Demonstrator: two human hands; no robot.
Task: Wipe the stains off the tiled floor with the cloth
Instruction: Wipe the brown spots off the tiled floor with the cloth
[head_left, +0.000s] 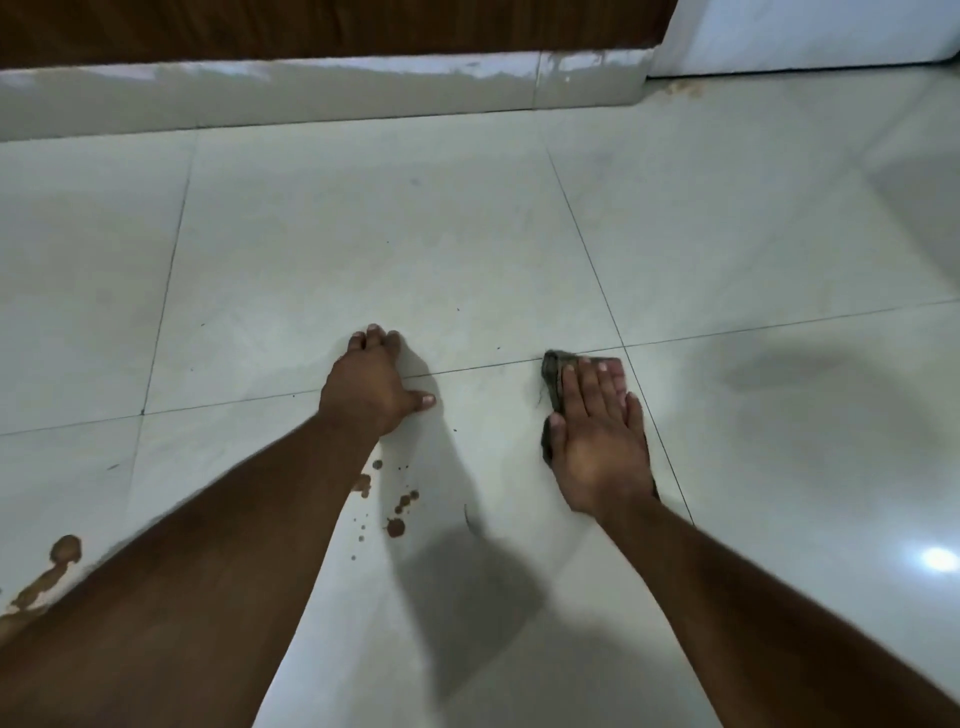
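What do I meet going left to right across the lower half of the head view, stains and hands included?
Large brown stain at the left edge → left hand braced on the tiled floor → cluster of small brown spots → cloth → right hand pressed flat on the cloth.

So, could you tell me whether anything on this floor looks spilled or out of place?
Yes. Brown splatter lies beside the left forearm, a larger brown smear sits at the left edge, and a faint patch marks the far corner. The cloth under the right hand touches none.
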